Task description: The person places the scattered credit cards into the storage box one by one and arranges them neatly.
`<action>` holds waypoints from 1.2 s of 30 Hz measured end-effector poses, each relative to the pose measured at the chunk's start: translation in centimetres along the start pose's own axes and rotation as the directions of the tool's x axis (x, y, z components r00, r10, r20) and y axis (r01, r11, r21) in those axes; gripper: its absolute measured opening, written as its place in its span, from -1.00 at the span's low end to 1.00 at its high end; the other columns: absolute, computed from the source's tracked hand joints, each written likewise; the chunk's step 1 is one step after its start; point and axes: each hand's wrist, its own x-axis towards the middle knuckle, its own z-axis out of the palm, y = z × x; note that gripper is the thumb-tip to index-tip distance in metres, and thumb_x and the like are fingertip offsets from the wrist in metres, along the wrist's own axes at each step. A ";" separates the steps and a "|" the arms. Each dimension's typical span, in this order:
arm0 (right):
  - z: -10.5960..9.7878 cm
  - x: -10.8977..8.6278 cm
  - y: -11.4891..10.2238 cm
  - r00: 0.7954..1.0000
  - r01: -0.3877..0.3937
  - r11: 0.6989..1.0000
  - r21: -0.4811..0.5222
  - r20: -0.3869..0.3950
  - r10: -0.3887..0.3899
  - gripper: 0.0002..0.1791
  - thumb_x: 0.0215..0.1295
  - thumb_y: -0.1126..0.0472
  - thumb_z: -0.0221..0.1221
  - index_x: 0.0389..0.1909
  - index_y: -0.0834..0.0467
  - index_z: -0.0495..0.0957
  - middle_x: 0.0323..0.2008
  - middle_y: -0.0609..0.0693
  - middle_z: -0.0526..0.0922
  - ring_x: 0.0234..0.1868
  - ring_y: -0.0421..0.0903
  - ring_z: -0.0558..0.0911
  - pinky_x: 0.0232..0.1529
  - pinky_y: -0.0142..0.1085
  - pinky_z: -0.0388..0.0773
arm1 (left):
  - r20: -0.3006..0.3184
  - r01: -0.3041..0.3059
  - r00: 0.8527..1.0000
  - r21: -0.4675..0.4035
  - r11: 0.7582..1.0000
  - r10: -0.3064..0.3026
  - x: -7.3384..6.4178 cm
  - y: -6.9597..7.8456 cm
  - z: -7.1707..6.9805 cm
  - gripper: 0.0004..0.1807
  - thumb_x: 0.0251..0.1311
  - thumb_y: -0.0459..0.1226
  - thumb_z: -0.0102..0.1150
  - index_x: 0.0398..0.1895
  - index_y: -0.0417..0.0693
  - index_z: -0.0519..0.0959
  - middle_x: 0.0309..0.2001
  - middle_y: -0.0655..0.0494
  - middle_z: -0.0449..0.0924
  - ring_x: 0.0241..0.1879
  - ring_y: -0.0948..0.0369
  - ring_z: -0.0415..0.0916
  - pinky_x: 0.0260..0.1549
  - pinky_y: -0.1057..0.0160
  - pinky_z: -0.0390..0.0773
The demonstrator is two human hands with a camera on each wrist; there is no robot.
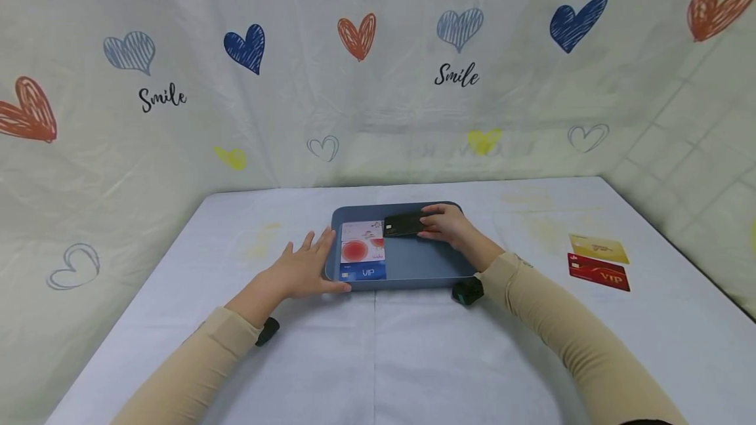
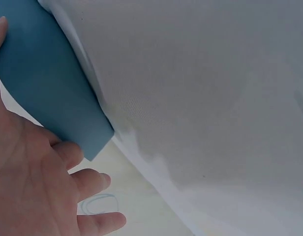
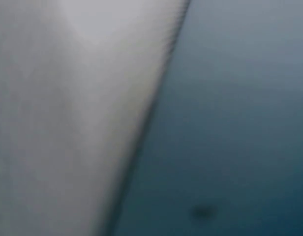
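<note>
A blue-grey tray (image 1: pixel 424 267) lies on the white-covered table. My left hand (image 1: pixel 304 267) rests against its left end with fingers spread, thumb at the front corner; the left wrist view shows the palm beside the tray wall (image 2: pixel 53 73). With thumb and fingers, my right hand (image 1: pixel 445 225) pinches the right end of a black card (image 1: pixel 401 224) inside the tray near the back wall. Left of it, in a column, lie a pale floral card (image 1: pixel 360 229), a card with red circles (image 1: pixel 356 251) and a blue VIP card (image 1: pixel 366 271). The right hand is outside its wrist view.
On the table at the right lie a gold card (image 1: pixel 599 248) and a red VIP card (image 1: pixel 598 272), edge to edge. Behind the table hangs a pale curtain (image 1: pixel 401 103) printed with hearts. Dark wrist cameras show under both forearms.
</note>
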 end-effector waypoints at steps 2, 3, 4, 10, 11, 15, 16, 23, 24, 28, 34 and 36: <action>0.0 0.0 0.0 1.000 0.004 1.000 0.000 0.003 -0.004 -0.48 0.54 0.46 0.01 0.45 0.45 0.21 -0.05 0.21 0.50 -0.36 -0.18 0.63 -0.12 -0.29 0.70 | -0.001 0.001 1.000 0.002 1.000 -0.001 0.0 0.0 0.0 0.33 0.12 0.41 0.22 0.67 -0.17 -0.16 0.65 -0.08 -0.18 0.59 -0.22 -0.21 0.40 -0.43 -0.13; 0.0 0.0 0.1 1.000 0.007 1.000 0.000 0.008 -0.007 -0.46 0.53 0.47 0.01 0.46 0.45 0.20 0.01 0.28 0.52 -0.33 -0.17 0.64 -0.09 -0.28 0.70 | 0.000 0.001 1.000 0.002 1.000 -0.001 0.0 0.0 0.0 0.32 0.12 0.41 0.22 0.67 -0.17 -0.16 0.65 -0.08 -0.19 0.59 -0.22 -0.21 0.40 -0.43 -0.13; 0.0 0.0 0.1 1.000 0.011 1.000 0.000 0.017 -0.011 -0.44 0.52 0.48 0.02 0.47 0.46 0.17 0.07 0.36 0.51 -0.30 -0.16 0.65 -0.06 -0.26 0.69 | 0.001 0.002 1.000 0.001 1.000 -0.002 0.0 0.0 -0.1 0.32 0.12 0.41 0.23 0.67 -0.17 -0.16 0.65 -0.08 -0.19 0.59 -0.23 -0.21 0.40 -0.44 -0.13; 0.1 0.0 0.3 0.998 0.031 0.997 -0.069 0.063 -0.027 -0.27 0.37 0.60 0.13 0.52 0.45 0.11 0.38 0.46 0.24 -0.23 -0.12 0.72 -0.04 -0.23 0.69 | 0.000 -0.001 1.000 -0.001 1.000 0.001 -0.1 0.0 -0.2 0.32 0.12 0.41 0.22 0.67 -0.17 -0.17 0.65 -0.08 -0.19 0.59 -0.22 -0.22 0.41 -0.43 -0.14; 0.1 0.0 0.3 0.998 0.036 0.995 -0.090 0.064 -0.030 -0.25 0.34 0.62 0.15 0.52 0.45 0.12 0.38 0.44 0.24 -0.25 -0.12 0.71 -0.07 -0.24 0.69 | -0.001 -0.002 1.000 0.000 1.000 0.002 -0.1 0.0 -0.2 0.33 0.12 0.41 0.22 0.67 -0.17 -0.17 0.65 -0.08 -0.19 0.59 -0.22 -0.22 0.41 -0.43 -0.14; 0.2 0.3 0.4 0.997 0.058 0.983 -0.173 0.054 -0.049 -0.28 0.30 0.63 0.18 0.48 0.46 0.21 0.28 0.41 0.31 -0.30 -0.12 0.70 -0.14 -0.26 0.71 | -0.002 -0.005 1.000 -0.006 1.000 0.005 -0.1 -0.1 -0.1 0.33 0.12 0.41 0.22 0.67 -0.18 -0.17 0.65 -0.09 -0.18 0.59 -0.23 -0.21 0.40 -0.43 -0.14; 0.1 0.3 0.4 0.997 0.063 0.978 -0.199 0.053 -0.053 -0.29 0.30 0.62 0.19 0.46 0.46 0.24 0.26 0.41 0.32 -0.29 -0.11 0.70 -0.14 -0.26 0.71 | -0.002 -0.005 1.000 -0.005 1.000 0.005 -0.1 -0.1 -0.1 0.33 0.12 0.41 0.22 0.67 -0.18 -0.17 0.65 -0.10 -0.18 0.59 -0.23 -0.21 0.40 -0.43 -0.14; 0.3 0.3 0.1 0.993 0.118 0.864 -0.489 0.057 -0.104 -0.41 0.33 0.46 0.27 0.38 0.39 0.42 0.31 0.43 0.39 -0.19 -0.07 0.71 -0.19 -0.33 0.70 | 0.002 -0.004 1.000 -0.015 1.000 0.004 -0.2 0.0 -0.3 0.33 0.11 0.40 0.24 0.67 -0.17 -0.17 0.65 -0.10 -0.18 0.59 -0.23 -0.22 0.41 -0.43 -0.16; 0.3 0.3 0.1 0.992 0.128 0.837 -0.532 0.061 -0.113 -0.43 0.34 0.44 0.27 0.37 0.37 0.44 0.32 0.42 0.40 -0.21 -0.08 0.72 -0.21 -0.34 0.69 | 0.003 -0.006 1.000 -0.016 1.000 0.006 -0.2 0.0 -0.3 0.33 0.11 0.40 0.25 0.67 -0.18 -0.17 0.65 -0.11 -0.17 0.58 -0.24 -0.22 0.40 -0.43 -0.16; 0.4 0.2 -0.1 0.988 0.154 0.740 -0.655 0.081 -0.134 -0.46 0.37 0.37 0.28 0.36 0.31 0.48 0.29 0.39 0.46 -0.30 -0.13 0.70 -0.27 -0.35 0.66 | 0.008 -0.004 1.000 -0.012 1.000 0.004 -0.2 0.0 -0.3 0.33 0.11 0.40 0.25 0.67 -0.18 -0.16 0.65 -0.11 -0.18 0.58 -0.24 -0.22 0.40 -0.43 -0.15; 0.7 0.0 -0.3 0.986 0.164 0.660 -0.733 0.105 -0.128 -0.47 0.39 0.28 0.28 0.36 0.26 0.49 0.24 0.36 0.51 -0.40 -0.15 0.65 -0.32 -0.33 0.61 | 0.005 -0.003 1.000 -0.011 1.000 0.003 -0.1 0.0 -0.2 0.33 0.11 0.40 0.24 0.67 -0.18 -0.17 0.65 -0.10 -0.18 0.59 -0.23 -0.22 0.40 -0.43 -0.16; 0.6 0.1 -0.3 0.986 0.163 0.646 -0.745 0.111 -0.121 -0.47 0.40 0.26 0.28 0.36 0.24 0.50 0.18 0.32 0.55 -0.42 -0.16 0.64 -0.34 -0.33 0.59 | 0.004 -0.004 1.000 -0.009 1.000 0.004 0.0 0.0 -0.2 0.34 0.11 0.41 0.24 0.67 -0.18 -0.17 0.65 -0.11 -0.17 0.59 -0.23 -0.21 0.40 -0.44 -0.15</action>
